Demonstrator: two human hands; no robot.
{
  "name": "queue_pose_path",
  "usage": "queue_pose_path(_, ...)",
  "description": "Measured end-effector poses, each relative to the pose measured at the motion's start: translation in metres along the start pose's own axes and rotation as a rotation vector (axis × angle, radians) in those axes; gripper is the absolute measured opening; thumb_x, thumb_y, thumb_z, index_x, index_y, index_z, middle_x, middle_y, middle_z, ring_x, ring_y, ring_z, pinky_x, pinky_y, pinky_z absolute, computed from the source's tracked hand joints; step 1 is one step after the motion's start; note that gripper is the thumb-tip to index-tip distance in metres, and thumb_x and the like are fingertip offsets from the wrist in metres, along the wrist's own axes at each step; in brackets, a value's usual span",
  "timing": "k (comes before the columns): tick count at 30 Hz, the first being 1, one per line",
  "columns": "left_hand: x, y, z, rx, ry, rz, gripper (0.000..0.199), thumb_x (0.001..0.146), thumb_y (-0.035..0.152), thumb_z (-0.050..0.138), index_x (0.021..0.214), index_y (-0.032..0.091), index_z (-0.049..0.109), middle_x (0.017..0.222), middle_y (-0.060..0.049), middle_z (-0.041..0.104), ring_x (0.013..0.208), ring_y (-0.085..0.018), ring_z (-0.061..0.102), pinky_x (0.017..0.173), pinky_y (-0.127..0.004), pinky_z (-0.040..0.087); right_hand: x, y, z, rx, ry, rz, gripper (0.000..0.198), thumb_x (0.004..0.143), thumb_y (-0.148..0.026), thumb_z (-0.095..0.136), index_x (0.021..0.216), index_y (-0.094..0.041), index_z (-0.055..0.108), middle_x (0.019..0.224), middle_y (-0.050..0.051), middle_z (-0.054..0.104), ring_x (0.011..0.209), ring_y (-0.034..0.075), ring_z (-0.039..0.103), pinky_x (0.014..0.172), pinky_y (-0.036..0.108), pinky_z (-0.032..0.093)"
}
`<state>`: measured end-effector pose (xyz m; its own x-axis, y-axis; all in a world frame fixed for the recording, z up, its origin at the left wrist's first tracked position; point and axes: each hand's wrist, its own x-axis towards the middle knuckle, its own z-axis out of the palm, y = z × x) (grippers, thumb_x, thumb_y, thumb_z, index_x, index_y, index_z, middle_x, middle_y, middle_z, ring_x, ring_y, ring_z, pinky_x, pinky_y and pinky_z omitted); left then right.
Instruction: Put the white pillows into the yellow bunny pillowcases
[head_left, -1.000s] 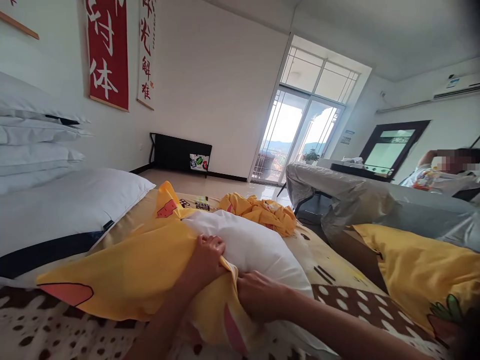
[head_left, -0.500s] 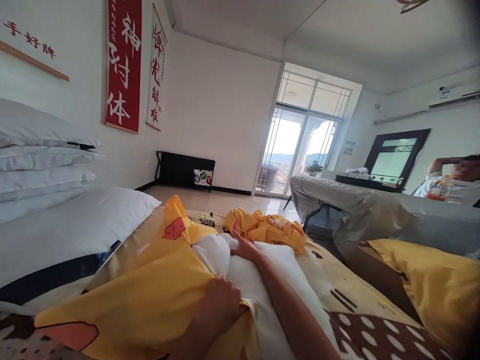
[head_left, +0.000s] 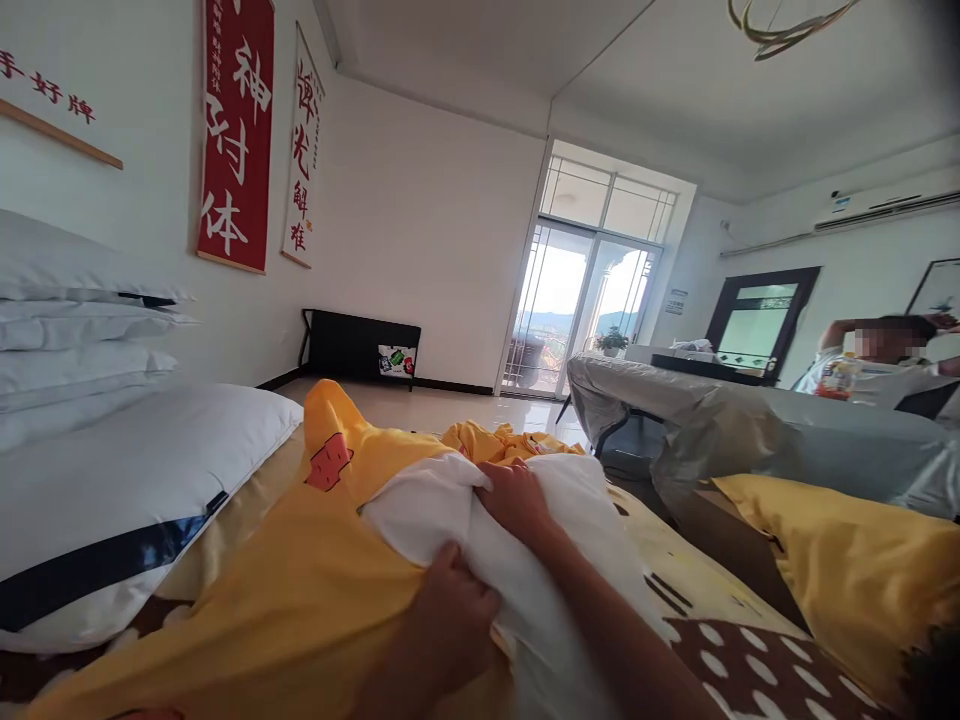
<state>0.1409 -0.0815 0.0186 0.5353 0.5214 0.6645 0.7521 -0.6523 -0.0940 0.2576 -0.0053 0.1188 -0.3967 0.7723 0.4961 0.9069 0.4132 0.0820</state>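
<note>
A white pillow (head_left: 555, 590) lies partly inside a yellow pillowcase (head_left: 300, 580) with a pink patch printed on it. My left hand (head_left: 457, 615) is closed on the pillowcase's open edge, near the bottom middle. Farther off, my right hand (head_left: 517, 495) grips a bunched fold of the pillow, its fingers curled in. The pillow's left part disappears under the yellow cloth. Behind both hands, a crumpled yellow cloth (head_left: 480, 440) lies on the patterned bedding (head_left: 720, 600).
White pillows (head_left: 82, 330) are stacked at the left, above a larger one with a dark band (head_left: 150, 470). A yellow pillow (head_left: 862, 570) sits at the right, beside a plastic-covered table (head_left: 675, 390). Behind that table is a person (head_left: 885, 350) with raised arms.
My right hand, its thumb and fingers apart before, has closed on the pillow. The pillowcase's far edge has been drawn up over the pillow's corner. The view has shifted slightly to the right.
</note>
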Motion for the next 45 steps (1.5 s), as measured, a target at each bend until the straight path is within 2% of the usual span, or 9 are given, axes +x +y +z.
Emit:
queue_pose_path(4, -0.001, 0.011, 0.015, 0.060, 0.450, 0.148, 0.012, 0.075, 0.023, 0.056, 0.064, 0.019, 0.056, 0.056, -0.003, 0.062, 0.058, -0.016, 0.057, 0.066, -0.034, 0.042, -0.036, 0.007, -0.065, 0.011, 0.445, -0.212, 0.026, 0.075, -0.015, 0.052, 0.094, -0.023, 0.068, 0.069, 0.002, 0.068, 0.066, 0.017, 0.057, 0.073, 0.032, 0.034)
queue_pose_path(7, -0.006, 0.010, 0.034, 0.045, 0.400, 0.109, 0.021, 0.083, 0.036, 0.053, 0.094, 0.021, 0.064, 0.085, -0.005, 0.072, 0.081, -0.020, 0.063, 0.079, -0.034, 0.047, -0.069, 0.009, -0.086, -0.043, 0.674, -0.345, 0.036, 0.073, -0.010, 0.046, 0.102, -0.020, 0.064, 0.060, 0.001, 0.061, 0.060, 0.016, 0.050, 0.070, 0.033, 0.031)
queue_pose_path(11, -0.017, 0.002, 0.075, 0.155, 0.058, -0.034, 0.038, 0.082, 0.025, 0.058, 0.119, 0.028, 0.059, 0.111, -0.006, 0.069, 0.092, -0.023, 0.065, 0.079, -0.033, 0.051, -0.088, 0.011, -0.043, -0.049, 0.619, -0.391, 0.041, 0.075, -0.011, 0.045, 0.113, -0.017, 0.059, 0.066, 0.002, 0.060, 0.064, 0.018, 0.049, 0.069, 0.034, 0.031)
queue_pose_path(15, -0.014, 0.009, 0.094, 0.103, -0.076, -0.047, 0.026, 0.076, 0.034, 0.063, 0.102, 0.029, 0.067, 0.097, -0.004, 0.074, 0.078, -0.025, 0.067, 0.070, -0.034, 0.053, -0.083, 0.018, 0.024, 0.030, 0.626, -0.309, 0.039, 0.077, -0.016, 0.050, 0.116, -0.017, 0.058, 0.069, 0.002, 0.059, 0.066, 0.019, 0.049, 0.070, 0.035, 0.032)
queue_pose_path(19, 0.002, 0.028, 0.041, 0.042, 0.080, 0.158, 0.018, 0.082, 0.018, 0.050, 0.071, 0.024, 0.062, 0.057, 0.000, 0.065, 0.053, -0.016, 0.059, 0.057, -0.028, 0.048, -0.086, 0.026, 0.032, 0.102, 0.621, -0.307, 0.040, 0.082, -0.022, 0.050, 0.121, -0.017, 0.056, 0.070, 0.002, 0.059, 0.066, 0.019, 0.047, 0.072, 0.035, 0.031)
queue_pose_path(25, 0.016, 0.024, -0.059, 0.347, 0.436, -0.088, 0.043, 0.082, 0.008, 0.042, 0.122, 0.018, 0.052, 0.119, -0.012, 0.063, 0.119, -0.023, 0.052, 0.097, -0.039, 0.037, -0.101, 0.021, 0.008, 0.142, 0.604, -0.388, 0.034, 0.086, -0.024, 0.045, 0.117, -0.017, 0.058, 0.070, 0.003, 0.060, 0.066, 0.020, 0.049, 0.070, 0.035, 0.030)
queue_pose_path(29, 0.041, 0.010, -0.068, 0.419, 0.276, -0.151, 0.035, 0.082, 0.007, 0.042, 0.111, 0.016, 0.058, 0.110, -0.009, 0.067, 0.107, -0.025, 0.058, 0.091, -0.041, 0.037, -0.105, 0.009, 0.010, 0.110, 0.668, -0.436, 0.033, 0.085, -0.022, 0.043, 0.112, -0.014, 0.060, 0.065, 0.003, 0.059, 0.061, 0.020, 0.049, 0.065, 0.036, 0.032)
queue_pose_path(36, 0.095, 0.019, -0.089, 0.458, -0.319, -0.321, 0.026, 0.074, 0.013, 0.051, 0.097, 0.016, 0.064, 0.096, -0.013, 0.067, 0.091, -0.032, 0.061, 0.078, -0.048, 0.044, -0.107, 0.001, 0.009, 0.120, 0.803, -0.461, 0.027, 0.086, -0.018, 0.038, 0.093, -0.016, 0.064, 0.054, 0.002, 0.054, 0.050, 0.018, 0.046, 0.056, 0.034, 0.029)
queue_pose_path(45, 0.127, 0.023, -0.081, 0.513, -0.299, -0.410, 0.029, 0.081, 0.000, 0.039, 0.097, 0.010, 0.062, 0.087, -0.015, 0.068, 0.079, -0.028, 0.067, 0.064, -0.037, 0.048, -0.115, -0.007, 0.015, 0.195, 0.856, -0.536, 0.031, 0.091, -0.016, 0.034, 0.092, -0.016, 0.065, 0.056, 0.002, 0.056, 0.053, 0.017, 0.048, 0.056, 0.033, 0.036)
